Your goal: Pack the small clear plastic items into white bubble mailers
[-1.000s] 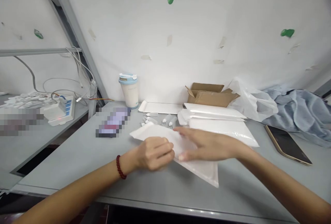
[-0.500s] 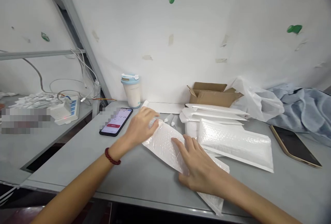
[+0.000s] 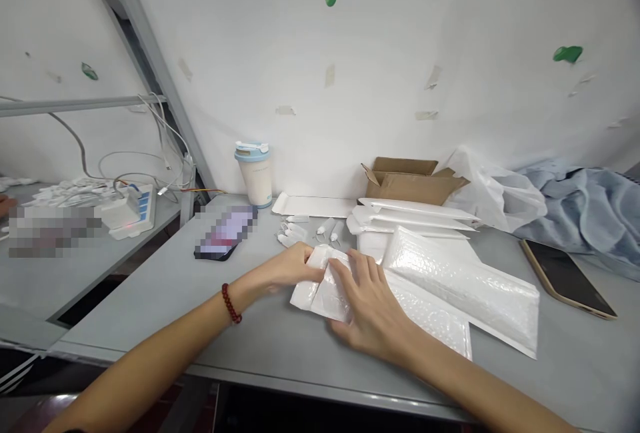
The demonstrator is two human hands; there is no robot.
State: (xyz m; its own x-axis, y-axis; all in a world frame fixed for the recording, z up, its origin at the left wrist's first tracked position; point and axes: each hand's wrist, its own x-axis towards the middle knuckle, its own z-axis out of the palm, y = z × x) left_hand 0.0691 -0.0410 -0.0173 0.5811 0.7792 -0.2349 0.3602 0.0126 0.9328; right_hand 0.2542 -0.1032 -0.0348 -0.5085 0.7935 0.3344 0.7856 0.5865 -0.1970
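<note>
My left hand [image 3: 293,266] is closed on the left end of a white bubble mailer [image 3: 316,293], thumb on top. That end looks folded over, with a crease across it. My right hand [image 3: 373,306] grips the mailer farther right, fingertips on its upper face and thumb at the near edge. White bubble wrap [image 3: 443,326] reaches out beyond my right hand; whether it belongs to the same mailer is hidden. Another bubble mailer [image 3: 465,283] lies to the right. Just beyond my hands are several small white pieces [image 3: 295,228] with thin wire ends.
Behind are stacked white mailers [image 3: 420,216], an open cardboard box [image 3: 410,183], a plastic bag [image 3: 500,193] and blue cloth [image 3: 585,213]. A lidded cup [image 3: 256,176] and a phone [image 3: 225,233] stand left; another phone [image 3: 567,280] lies right. A power strip [image 3: 143,213] sits far left.
My left hand has come nearer and now pinches the mailer's end, which is folded over. The mailer has shifted toward me, uncovering more small white pieces. The mailer at right has turned slightly.
</note>
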